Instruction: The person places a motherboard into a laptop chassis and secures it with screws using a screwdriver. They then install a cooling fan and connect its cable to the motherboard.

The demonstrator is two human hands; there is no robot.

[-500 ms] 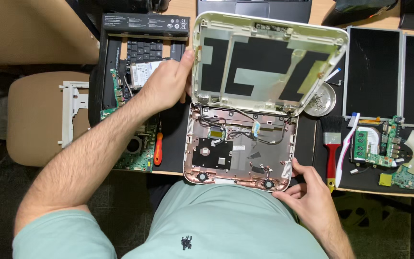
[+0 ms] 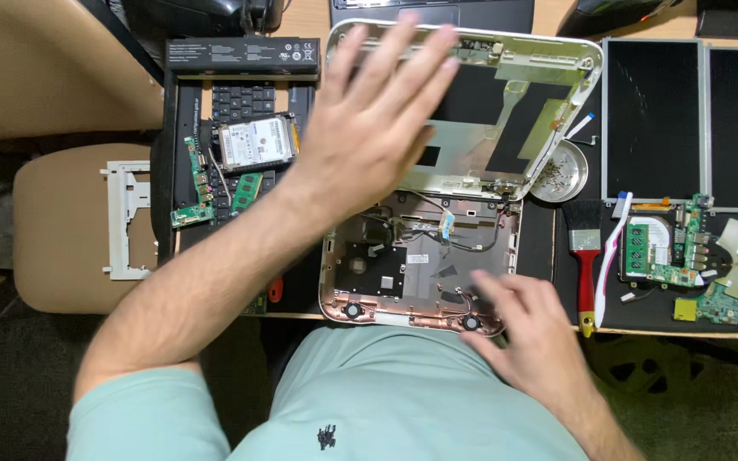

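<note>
An opened white laptop lies in front of me. Its gutted base shell (image 2: 420, 260) shows cables and copper-coloured edges; its empty lid frame (image 2: 523, 102) lies tilted back behind it. My left hand (image 2: 377, 119) hovers flat over the left part of the lid, fingers spread and blurred, holding nothing. My right hand (image 2: 527, 329) rests with its fingers on the front right corner of the base shell, near a round speaker.
Left of the laptop lie a hard drive (image 2: 254, 143), a black battery (image 2: 243, 58), a keyboard and green boards. To the right are a metal dish of screws (image 2: 560, 171), a red-handled brush (image 2: 587, 256), a toothbrush, two screen panels (image 2: 651, 119) and more circuit boards (image 2: 668, 248).
My left hand has let go of the lid's left edge and lifted over it with fingers spread. My right hand has moved onto the base's front right corner.
</note>
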